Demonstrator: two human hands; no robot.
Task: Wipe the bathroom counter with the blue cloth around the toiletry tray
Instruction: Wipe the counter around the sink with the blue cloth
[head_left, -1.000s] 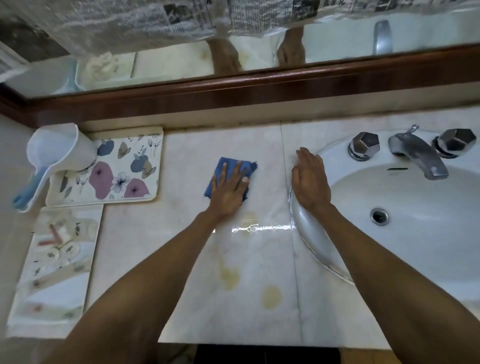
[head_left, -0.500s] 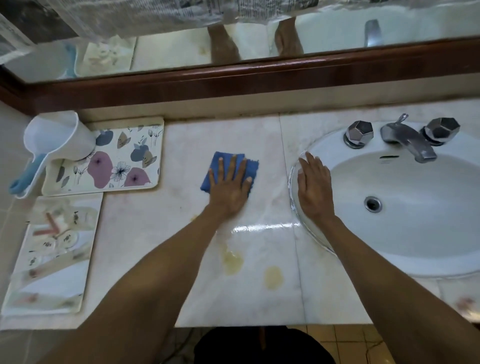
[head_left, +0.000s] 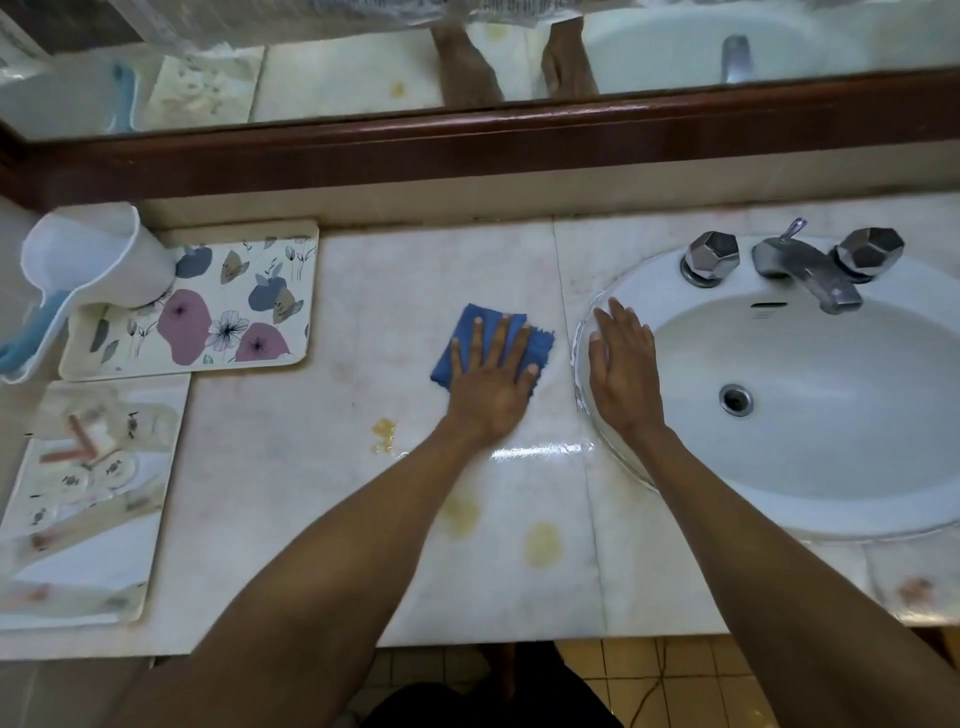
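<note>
Your left hand (head_left: 493, 387) lies flat with fingers spread, pressing the blue cloth (head_left: 540, 345) onto the counter (head_left: 363, 312); no finger curls round it. The cloth now sits just beside the left rim of the sink (head_left: 654, 280), nearer than a half-second ago: the stroke has run sinkward. Your right hand (head_left: 626, 374), fingers straight and close together, rests on that rim as before. Left of the sink and nearer you than the cloth, yellow stains (head_left: 543, 543) remain. Far left of the sink, well apart from the cloth, are the flowered tray (head_left: 249, 332) and, in front of it, the toiletry tray (head_left: 130, 582), its contents blurred. Judgement: the counter bordering the trays looks unwiped, so the stroke must reverse away from the sink.
</note>
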